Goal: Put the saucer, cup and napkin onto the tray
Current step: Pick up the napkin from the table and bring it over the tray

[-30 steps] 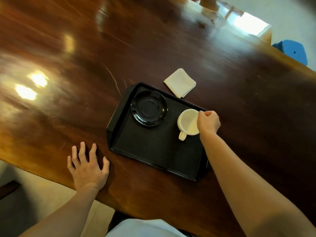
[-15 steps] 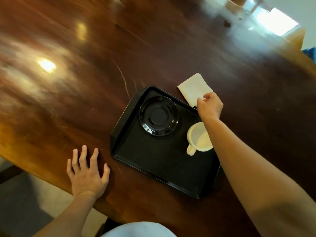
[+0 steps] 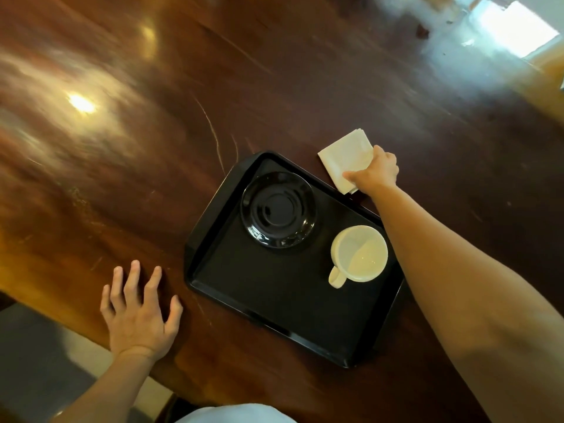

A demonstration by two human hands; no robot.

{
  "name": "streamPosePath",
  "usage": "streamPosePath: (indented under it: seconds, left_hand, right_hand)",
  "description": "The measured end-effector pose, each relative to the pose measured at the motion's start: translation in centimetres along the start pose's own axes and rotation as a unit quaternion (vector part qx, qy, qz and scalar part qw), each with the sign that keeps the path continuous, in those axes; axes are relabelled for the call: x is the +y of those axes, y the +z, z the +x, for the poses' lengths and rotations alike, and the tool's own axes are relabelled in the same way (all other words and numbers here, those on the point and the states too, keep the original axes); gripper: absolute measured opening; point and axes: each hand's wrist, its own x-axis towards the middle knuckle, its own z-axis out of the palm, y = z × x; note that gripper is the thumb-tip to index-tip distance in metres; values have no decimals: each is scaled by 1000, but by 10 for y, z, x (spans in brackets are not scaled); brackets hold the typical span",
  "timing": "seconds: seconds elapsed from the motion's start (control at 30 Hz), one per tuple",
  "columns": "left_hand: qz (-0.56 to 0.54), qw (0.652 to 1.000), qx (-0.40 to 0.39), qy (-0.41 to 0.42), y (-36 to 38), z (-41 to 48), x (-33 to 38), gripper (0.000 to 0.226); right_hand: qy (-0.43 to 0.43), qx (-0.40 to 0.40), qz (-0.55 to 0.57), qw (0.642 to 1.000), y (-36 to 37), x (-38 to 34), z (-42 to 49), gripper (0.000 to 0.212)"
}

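- The bench (image 3: 274,87) is a broad slab of dark, glossy reddish-brown wood that fills most of the view; bright patches of light reflect off it at the upper left and upper right, and pale scratch lines run across it just beyond the tray.
- The black plastic tray (image 3: 274,300) lies on the bench near the person, turned at an angle to the bench edge. It has a raised rim and rounded corners, and much of its floor is bare.
- The right forearm reaches across the right side of the tray, passing above the tray's far right rim just beside the cup.
- The black saucer (image 3: 278,209) sits flat in the far left part of the tray, its glossy rings catching light.
- The cream cup (image 3: 358,253) stands upright on the tray floor to the right of the saucer, apart from it, with its handle pointing toward the person. No hand touches it.
- The left hand (image 3: 140,315) rests palm down on the bare bench just left of the tray's near corner, fingers spread and grasping nothing.
- The white folded napkin (image 3: 345,160) lies on the bench just beyond the tray's far rim, not on the tray.
- The right hand (image 3: 377,172) is on the napkin's right side, thumb laid across its near corner and fingers curled over its edge, pinching it.
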Motion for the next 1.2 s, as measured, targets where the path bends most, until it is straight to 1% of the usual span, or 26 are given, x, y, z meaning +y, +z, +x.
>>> streamPosePath:
  seconds: [0.13, 0.2, 0.27, 0.3, 0.4, 0.5, 0.7, 0.83, 0.97, 1.13, 1.2]
  left_hand:
    - [5, 1000, -1, -3, 0, 0, 2, 73]
    - [7, 1000, -1, -2, -1, 0, 2, 73]
    - [8, 1000, -2, -1, -2, 0, 2, 72]
    - [8, 1000, -4, 0, -2, 0, 2, 72]
    - [11, 1000, -12, 0, -4, -1, 2, 71]
    - [5, 1000, -13, -1, -5, 0, 1, 72]
    - [-4, 1000, -20, -2, -6, -2, 0, 70]
    - [-7, 1000, -24, 0, -4, -1, -1, 70]
    - [-13, 1000, -18, 7, -4, -2, -2, 70]
    - [-16, 1000, -8, 7, -1, -3, -2, 68]
    - [-20, 1000, -3, 10, 1, -3, -3, 67]
  right_hand:
    - [27, -9, -20, 999, -4, 1, 3, 98]
    - [52, -26, 3, 998, -4, 3, 2, 94]
    - [70, -39, 41, 996, -4, 6, 0, 81]
    - [72, -35, 60, 995, -4, 7, 0, 71]
    - [66, -2, 121, 990, -10, 12, -4, 39]
    - [59, 11, 173, 983, -18, 14, -15, 26]
    - [12, 64, 248, 967, -35, 16, -55, 27]
    - [-18, 63, 322, 945, -42, 21, -101, 26]
    - [-44, 24, 368, 928, -37, 32, -151, 24]
    - [-46, -38, 358, 932, -17, 56, -196, 23]
    - [-37, -61, 372, 926, -5, 67, -210, 24]
